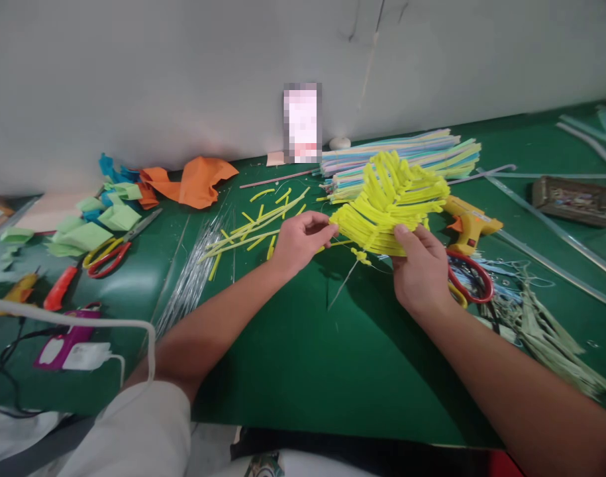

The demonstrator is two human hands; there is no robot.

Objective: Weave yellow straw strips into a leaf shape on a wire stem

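Observation:
A bright yellow leaf shape made of pipe cleaners (pixel 389 202) is held up over the green table. My right hand (pixel 422 268) grips its lower right part, thumb on top. At its left edge, my left hand (pixel 303 242) pinches the tip of a yellow strand between thumb and fingers. Below the leaf a thin wire stem (pixel 341 286) with a small yellow knot at its top hangs down. Cut yellow pipe cleaner pieces (pixel 255 222) lie scattered beyond my left hand, beside a bundle of thin silver wires (pixel 196 275).
Pastel pipe cleaners (pixel 456 156) lie at the back. A yellow glue gun (pixel 469 225) and red-handled scissors (pixel 474 275) are on the right. More scissors (pixel 108 255), green paper scraps (pixel 84 232), orange paper (pixel 198 182) and a purple power strip (pixel 67 338) are on the left. A blurred phone-like screen (pixel 303 122) stands against the wall.

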